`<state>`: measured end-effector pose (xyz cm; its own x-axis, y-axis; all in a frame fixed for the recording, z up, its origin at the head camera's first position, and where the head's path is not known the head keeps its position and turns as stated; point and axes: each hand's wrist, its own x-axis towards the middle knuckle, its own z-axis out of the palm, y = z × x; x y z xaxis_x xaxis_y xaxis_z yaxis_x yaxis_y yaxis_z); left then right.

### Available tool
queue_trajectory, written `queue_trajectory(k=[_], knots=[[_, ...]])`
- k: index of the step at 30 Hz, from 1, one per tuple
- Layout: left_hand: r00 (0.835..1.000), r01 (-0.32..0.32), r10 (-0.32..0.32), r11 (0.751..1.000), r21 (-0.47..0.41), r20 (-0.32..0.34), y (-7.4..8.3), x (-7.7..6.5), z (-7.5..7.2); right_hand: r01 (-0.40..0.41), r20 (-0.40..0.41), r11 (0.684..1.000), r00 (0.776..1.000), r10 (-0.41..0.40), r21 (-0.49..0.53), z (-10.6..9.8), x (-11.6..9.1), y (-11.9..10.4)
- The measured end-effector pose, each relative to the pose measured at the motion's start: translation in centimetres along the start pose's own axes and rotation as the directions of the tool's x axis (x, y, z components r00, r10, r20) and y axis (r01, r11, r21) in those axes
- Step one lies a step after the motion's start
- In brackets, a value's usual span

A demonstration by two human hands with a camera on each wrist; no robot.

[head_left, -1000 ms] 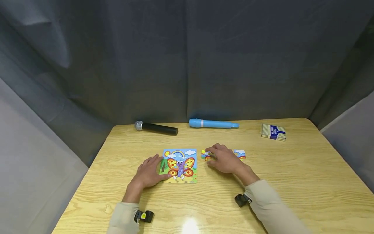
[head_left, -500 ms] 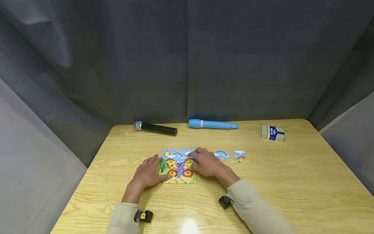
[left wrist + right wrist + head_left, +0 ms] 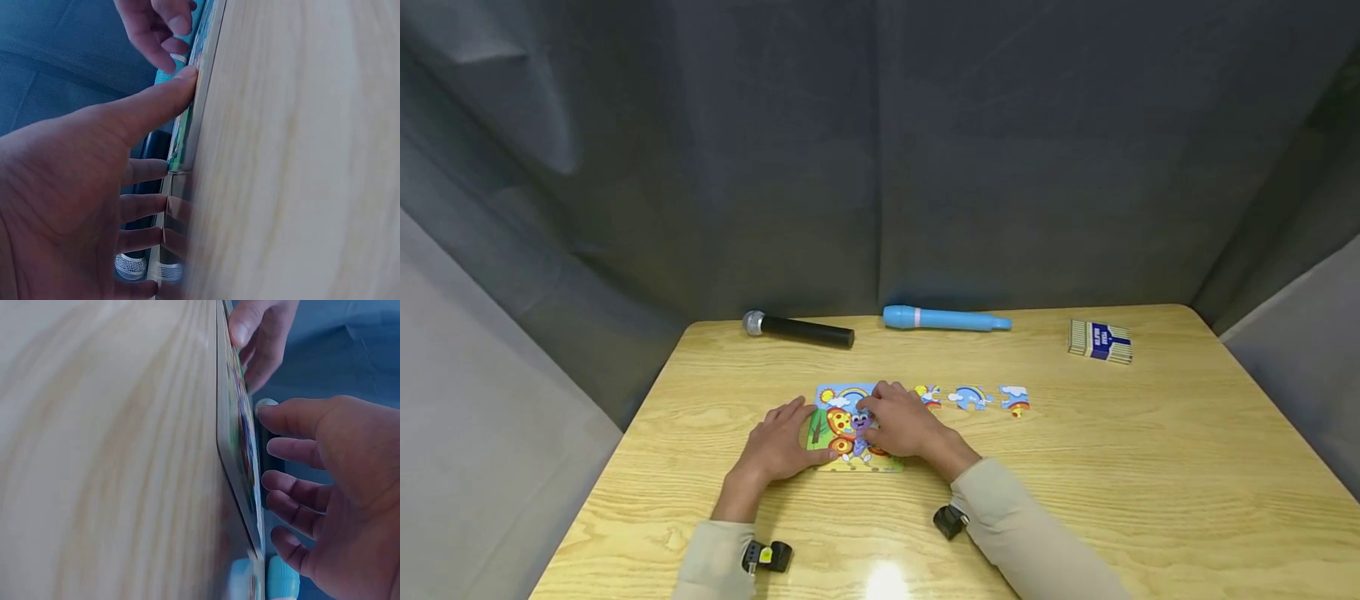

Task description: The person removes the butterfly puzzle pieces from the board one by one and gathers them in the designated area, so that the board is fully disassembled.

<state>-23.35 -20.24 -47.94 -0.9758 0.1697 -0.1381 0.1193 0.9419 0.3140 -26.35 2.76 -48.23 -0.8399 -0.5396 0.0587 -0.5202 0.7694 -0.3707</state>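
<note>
A butterfly jigsaw puzzle [image 3: 841, 422] in a flat, square board lies on the wooden table. At its left edge, my left hand [image 3: 777, 446] rests with fingers spread straight; the thumb [image 3: 169, 94] touches the board's near side. Over the right half of the picture is my right hand [image 3: 906, 423], which hides part of the butterfly. In the right wrist view its fingers [image 3: 297, 453] are bent loosely and spaced apart, close over the board, with nothing between them. Right of the board lie three loose puzzle pieces: one with a sun [image 3: 928, 395], one with a rainbow [image 3: 970, 397] and one with a cloud [image 3: 1015, 397].
Along the back of the table lie a black microphone [image 3: 805, 331] with a silver head and a blue microphone-shaped tube [image 3: 951, 319]. A striped pack with a dark blue label [image 3: 1101, 341] sits at the back right. A dark curtain [image 3: 880, 167] hangs behind the table.
My right hand has moved left from over the loose pieces onto the board, uncovering those pieces. The left hand has stayed at the board's left edge.
</note>
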Motion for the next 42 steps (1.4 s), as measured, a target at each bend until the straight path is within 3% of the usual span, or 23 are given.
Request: queue_trajectory(k=[13,21,31,42], knots=[[1.0,-0.007,0.007,1.0,-0.006,0.002,-0.5,-0.1,0.2,-0.009,0.062,0.999,0.998,0.011,-0.039,1.5,2.1,-2.5],[1.0,-0.01,0.01,1.0,-0.007,0.0,-0.7,-0.3,0.2,-0.066,0.066,0.998,0.996,0.067,-0.018,1.8,2.3,-3.7],[1.0,-0.019,0.019,1.0,-0.015,-0.018,-0.6,0.1,0.3,-0.174,0.064,0.983,0.983,0.17,0.061,1.1,2.7,-4.0],[1.0,-0.012,0.012,1.0,-0.001,-0.01,-0.4,0.2,0.3,-0.16,0.032,0.982,0.987,0.158,0.096,1.3,2.7,-4.1]])
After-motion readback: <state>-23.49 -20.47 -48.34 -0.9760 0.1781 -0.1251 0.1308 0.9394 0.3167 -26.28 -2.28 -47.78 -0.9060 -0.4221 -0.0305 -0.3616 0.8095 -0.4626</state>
